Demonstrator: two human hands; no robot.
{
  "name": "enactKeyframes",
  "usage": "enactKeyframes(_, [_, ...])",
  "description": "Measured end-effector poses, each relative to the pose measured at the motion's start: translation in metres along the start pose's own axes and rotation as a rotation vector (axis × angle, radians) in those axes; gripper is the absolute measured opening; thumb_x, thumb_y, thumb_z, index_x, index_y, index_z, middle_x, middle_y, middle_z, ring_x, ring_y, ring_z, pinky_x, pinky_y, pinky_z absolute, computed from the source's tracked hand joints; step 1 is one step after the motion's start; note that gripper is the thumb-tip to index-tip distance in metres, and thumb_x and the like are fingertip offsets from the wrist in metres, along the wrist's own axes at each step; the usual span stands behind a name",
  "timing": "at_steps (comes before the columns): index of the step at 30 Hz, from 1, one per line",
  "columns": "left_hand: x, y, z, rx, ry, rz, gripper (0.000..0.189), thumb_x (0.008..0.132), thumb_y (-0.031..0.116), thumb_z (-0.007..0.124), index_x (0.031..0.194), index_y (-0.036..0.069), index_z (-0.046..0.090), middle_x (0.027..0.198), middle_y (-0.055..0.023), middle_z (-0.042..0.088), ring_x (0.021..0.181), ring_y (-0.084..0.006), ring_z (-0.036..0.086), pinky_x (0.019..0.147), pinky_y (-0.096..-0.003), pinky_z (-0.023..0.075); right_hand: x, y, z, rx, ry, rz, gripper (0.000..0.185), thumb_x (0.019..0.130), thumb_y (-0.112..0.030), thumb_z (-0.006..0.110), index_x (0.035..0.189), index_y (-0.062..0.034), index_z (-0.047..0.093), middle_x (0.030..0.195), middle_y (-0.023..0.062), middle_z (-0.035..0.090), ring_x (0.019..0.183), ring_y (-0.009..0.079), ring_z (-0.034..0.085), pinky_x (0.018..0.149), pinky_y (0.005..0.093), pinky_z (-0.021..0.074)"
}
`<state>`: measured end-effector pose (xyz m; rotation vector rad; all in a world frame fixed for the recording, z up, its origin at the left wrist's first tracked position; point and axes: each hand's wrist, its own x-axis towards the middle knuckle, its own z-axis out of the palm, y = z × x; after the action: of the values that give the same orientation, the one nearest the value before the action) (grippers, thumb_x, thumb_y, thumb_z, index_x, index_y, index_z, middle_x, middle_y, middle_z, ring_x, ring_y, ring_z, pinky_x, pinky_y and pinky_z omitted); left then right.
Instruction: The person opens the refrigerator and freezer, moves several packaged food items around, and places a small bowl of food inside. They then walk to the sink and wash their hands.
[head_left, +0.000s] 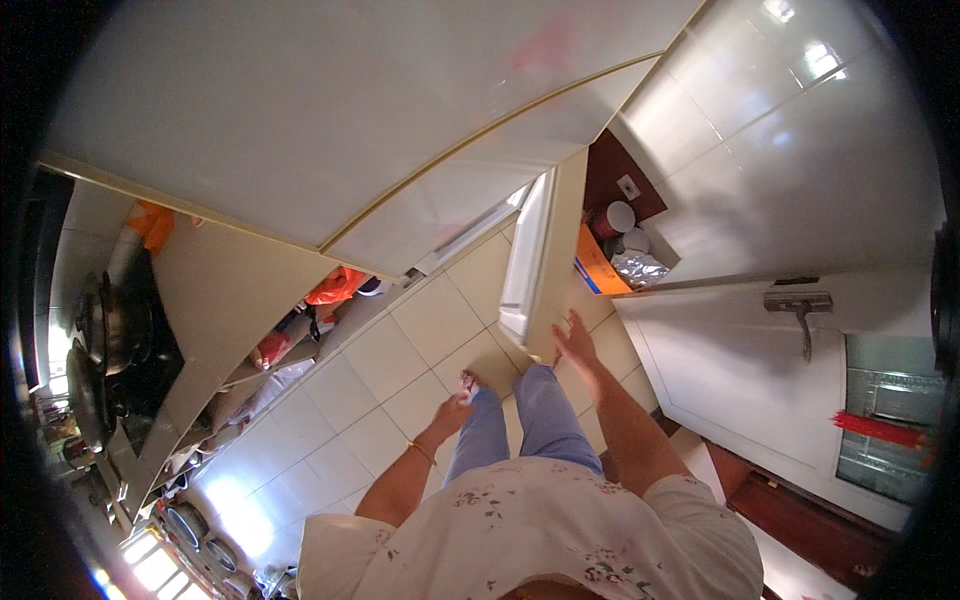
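A white refrigerator's lower door (555, 240) stands ajar, its inner side facing left, over the tiled floor (420, 330). My right hand (576, 343) is raised beside the outer edge of that door, fingers spread and nothing in it; whether it touches the door cannot be told. My left hand (452, 414), with a bracelet at the wrist, hangs by my left knee; its fingers are partly hidden and no object shows in it. The closed upper door (300, 97) of the refrigerator fills the top of the view.
On the right, an orange cardboard box (600, 262) and cans (621, 217) stand by the wall, near a white door (720, 367) with a lever handle. At left, a counter (225, 277) holds a gas stove (154, 360) with pots, above open shelves (289, 352).
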<state>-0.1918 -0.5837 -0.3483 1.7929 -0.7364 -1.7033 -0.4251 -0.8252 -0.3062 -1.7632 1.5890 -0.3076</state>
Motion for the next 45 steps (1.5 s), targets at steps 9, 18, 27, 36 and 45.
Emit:
enactKeyframes(9, [-0.065,-0.089,-0.034,0.331,0.133,-0.253,0.05,0.077,0.035,0.061,0.112,0.001,0.05,0.091,-0.0158,0.063,0.083,-0.0225,0.06,0.072,-0.032,0.0482,0.047,0.01,-0.07,-0.629,-0.016,0.39,0.093,0.072,-0.052,0.059,0.138,-0.0093,0.01,0.14,0.0241,0.012,0.125,0.0387,0.026,0.098,0.0477,0.0285])
enactKeyframes(18, [-0.072,-0.075,0.053,0.543,-0.268,-0.158,0.049,0.076,0.043,0.056,0.104,0.003,0.055,0.092,-0.0172,0.062,0.089,-0.031,0.058,0.077,-0.0398,0.0459,0.073,0.073,-0.115,-0.68,0.137,0.084,0.075,0.07,-0.025,0.065,0.13,-0.0018,0.027,0.128,0.0232,0.034,0.12,0.0368,0.033,0.097,0.0463,0.0297])
enactKeyframes(27, [-0.016,-0.031,0.122,0.757,-0.445,-0.129,0.022,0.074,0.022,0.052,0.079,0.004,0.063,0.075,-0.0193,0.061,0.071,-0.0344,0.06,0.064,-0.0421,0.0492,0.0,0.084,-0.016,-0.419,-0.837,-0.314,0.041,0.073,-0.028,0.059,0.109,-0.008,0.053,0.105,0.0154,0.056,0.097,0.0325,0.053,0.08,0.0422,0.0432])
enactKeyframes(36, [0.093,-0.072,0.07,0.895,-0.126,-0.039,0.03,0.075,0.031,0.056,0.091,0.006,0.06,0.111,-0.0122,0.053,0.107,-0.0283,0.047,0.088,-0.0462,0.0386,0.14,0.154,0.136,-0.446,-0.755,-0.141,0.034,0.078,-0.032,0.054,0.098,-0.0051,0.058,0.091,0.0167,0.061,0.087,0.0331,0.058,0.075,0.0416,0.0463])
enactKeyframes(45, [0.137,-0.139,0.036,0.92,0.357,0.259,0.039,0.072,0.03,0.057,0.109,0.016,0.057,0.125,-0.0091,0.045,0.119,-0.0335,0.034,0.094,-0.0545,0.0265,0.292,0.159,0.246,-0.351,-0.617,-0.199,0.038,0.08,-0.034,0.052,0.106,-0.0055,0.055,0.101,0.0137,0.06,0.094,0.029,0.057,0.081,0.0383,0.0456])
